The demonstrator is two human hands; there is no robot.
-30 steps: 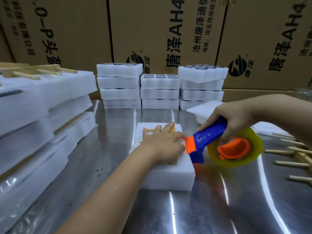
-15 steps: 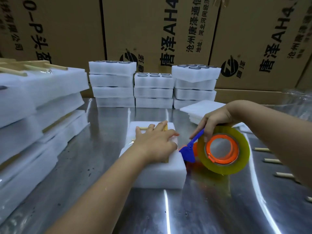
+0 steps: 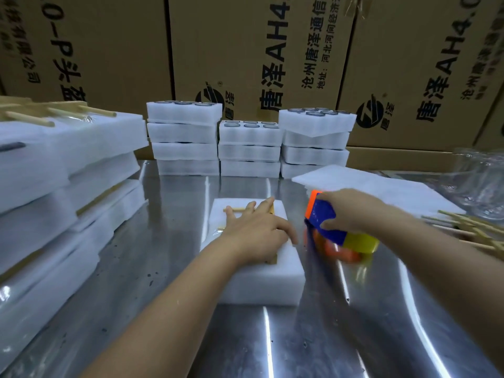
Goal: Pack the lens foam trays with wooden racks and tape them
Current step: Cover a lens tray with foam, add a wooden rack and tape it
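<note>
A white foam tray pack (image 3: 261,282) lies in the middle of the steel table (image 3: 174,309) with a wooden rack (image 3: 270,211) on top. My left hand (image 3: 256,233) presses flat on the rack, fingers spread, covering most of it. Just right of the pack, my right hand (image 3: 351,214) grips the blue and orange handle of a tape dispenser (image 3: 327,222). Its yellowish tape roll (image 3: 360,244) is tipped down against the table beside the pack and is blurred.
Three stacks of foam lens trays (image 3: 249,148) stand at the back before cardboard boxes (image 3: 253,55). Taped packs (image 3: 65,170) pile up at the left. Thin foam sheets (image 3: 381,186), loose wooden racks (image 3: 474,230) and a clear bag (image 3: 482,181) lie at the right.
My right hand has turned the tape dispenser over, so the roll now lies low and edge-on with the handle on top. My left hand stays on the rack.
</note>
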